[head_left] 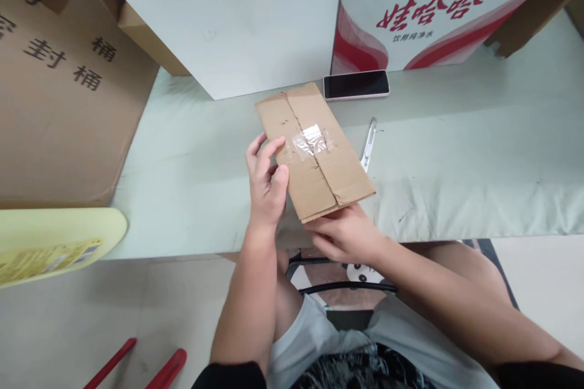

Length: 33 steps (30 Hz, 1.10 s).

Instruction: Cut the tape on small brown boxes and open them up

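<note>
A flat, folded brown cardboard box (305, 182) is held tilted above the front of the table, a strip of clear tape (312, 141) across its middle seam. My left hand (268, 179) grips its left edge, thumb and fingertips on the near face. Under the lower right end, my right hand (349, 232) supports the cardboard; some of its fingers are hidden beneath. To the right of the box lies a white utility knife (368, 143), its lower end partly covered by the cardboard. A phone (356, 84) with a dark screen rests just behind.
White cartons (255, 24) stand along the back, one with red lettering (433, 12). A large brown carton (68, 91) is at the left, above a pale yellow object (59, 240). The pale green tablecloth (479, 152) ends at a front edge above my lap. Red legs (168, 368) show on the floor.
</note>
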Available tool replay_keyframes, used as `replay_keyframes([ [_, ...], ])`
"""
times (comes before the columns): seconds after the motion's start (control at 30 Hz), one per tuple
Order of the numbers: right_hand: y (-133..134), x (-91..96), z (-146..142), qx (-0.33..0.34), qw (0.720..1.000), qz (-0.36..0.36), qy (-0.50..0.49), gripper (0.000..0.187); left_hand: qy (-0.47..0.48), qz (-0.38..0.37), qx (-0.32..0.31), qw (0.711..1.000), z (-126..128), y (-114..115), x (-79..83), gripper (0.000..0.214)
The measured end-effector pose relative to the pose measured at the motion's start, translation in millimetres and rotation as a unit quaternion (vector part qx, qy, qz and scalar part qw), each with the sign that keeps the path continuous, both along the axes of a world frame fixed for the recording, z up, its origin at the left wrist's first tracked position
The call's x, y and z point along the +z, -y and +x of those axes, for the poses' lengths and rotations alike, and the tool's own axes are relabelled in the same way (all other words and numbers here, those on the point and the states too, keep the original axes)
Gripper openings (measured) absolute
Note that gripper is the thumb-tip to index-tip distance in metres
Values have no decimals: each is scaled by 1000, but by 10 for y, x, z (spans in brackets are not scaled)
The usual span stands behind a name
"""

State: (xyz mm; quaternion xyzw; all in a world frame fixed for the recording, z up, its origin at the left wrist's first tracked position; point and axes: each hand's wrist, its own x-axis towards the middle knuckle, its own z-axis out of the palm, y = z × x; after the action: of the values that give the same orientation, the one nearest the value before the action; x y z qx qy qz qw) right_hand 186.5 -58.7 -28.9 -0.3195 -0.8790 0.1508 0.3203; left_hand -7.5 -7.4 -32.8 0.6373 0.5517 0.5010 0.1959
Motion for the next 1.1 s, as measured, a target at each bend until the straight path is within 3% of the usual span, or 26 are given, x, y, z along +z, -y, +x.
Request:
replay_keyframes([
  [0.27,-58,-113,-27,14,997,-74,-23,22,40,-14,31,999,-168,-96,-120,60],
  [0.43,-109,12,51,9,994,-29,-109,13,43,14,40,998,-167,-97,-122,56],
  [0.63,-243,125,292,-128,950,16,-283,20,32,10,56,998,-109,-84,-94,61],
  [0.7,-300,104,345,-157,947,-7,-278,30,33,16,47,998,-81,-78,-86,63],
  [0.8,-356,78,389,-133,956,-51,-258,39,24,33,24,999,-44,-72,-77,63],
  [0.93,-384,94,422,-91,958,-68,-262,28,18,47,4,999,-22,-83,-97,66],
  [1.1,-391,102,431,-109,954,-70,-269,17,34,52,-28,998,-3,-99,-139,62],
])
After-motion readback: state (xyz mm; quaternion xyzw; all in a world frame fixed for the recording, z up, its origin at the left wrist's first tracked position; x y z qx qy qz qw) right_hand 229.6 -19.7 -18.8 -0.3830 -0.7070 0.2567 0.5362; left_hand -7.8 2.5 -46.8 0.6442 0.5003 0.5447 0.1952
